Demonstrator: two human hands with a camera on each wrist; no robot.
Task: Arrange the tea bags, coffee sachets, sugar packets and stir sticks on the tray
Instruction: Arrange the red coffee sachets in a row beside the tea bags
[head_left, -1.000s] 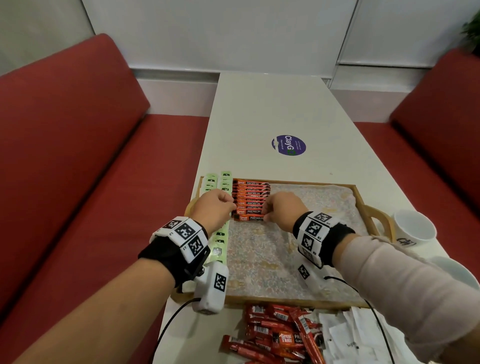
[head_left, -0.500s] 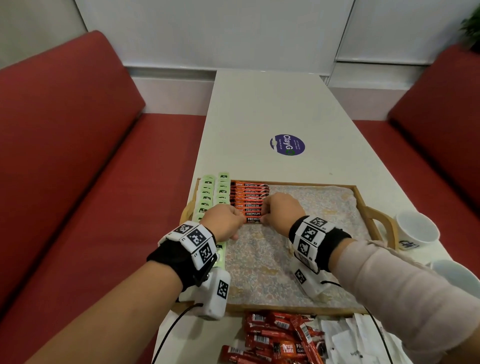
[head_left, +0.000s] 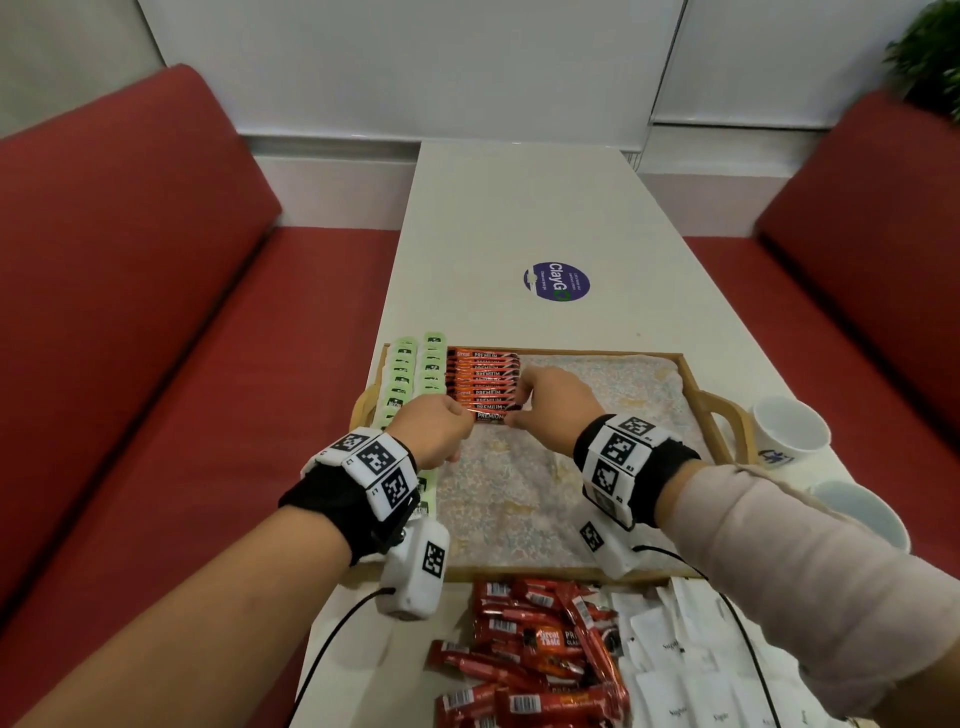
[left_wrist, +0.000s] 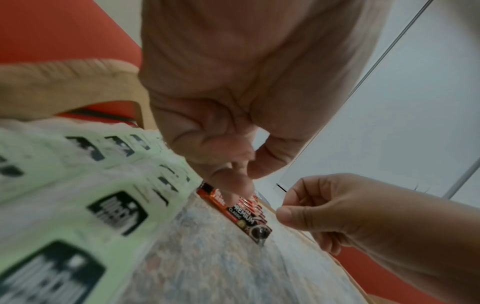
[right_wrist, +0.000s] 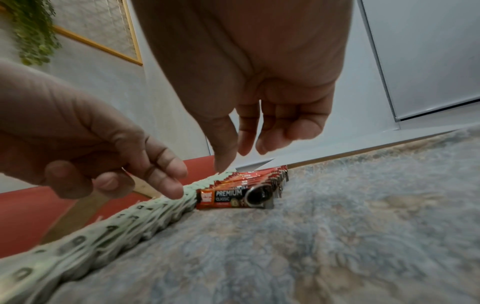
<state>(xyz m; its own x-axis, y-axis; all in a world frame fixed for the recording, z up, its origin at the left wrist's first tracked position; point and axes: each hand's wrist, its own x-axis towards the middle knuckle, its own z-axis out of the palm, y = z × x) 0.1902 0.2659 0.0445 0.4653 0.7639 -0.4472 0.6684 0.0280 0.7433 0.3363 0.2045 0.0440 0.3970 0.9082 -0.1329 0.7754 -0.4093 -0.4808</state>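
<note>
A wooden tray (head_left: 519, 574) lined with a patterned cloth (head_left: 519, 499) holds two columns of green tea bags (head_left: 402, 374) along its left side. Beside them lies a row of overlapping red coffee sachets (head_left: 483, 379). The nearest sachet (head_left: 488, 416) (right_wrist: 228, 198) lies flat at the row's near end. My left hand (head_left: 434, 428) (left_wrist: 233, 179) touches that sachet's left end with a fingertip. My right hand (head_left: 556, 402) (right_wrist: 249, 139) hovers at its right end, fingers hanging loose and holding nothing. No stir sticks are visible.
Loose red coffee sachets (head_left: 535, 654) and white sugar packets (head_left: 685, 665) are piled on the table in front of the tray. Two white cups (head_left: 789, 431) (head_left: 857, 514) stand right of the tray. Red benches flank the table; a round sticker (head_left: 557, 280) lies farther back.
Both hands have stayed at the two ends of the nearest sachet. The right hand's fingers have come slightly off it.
</note>
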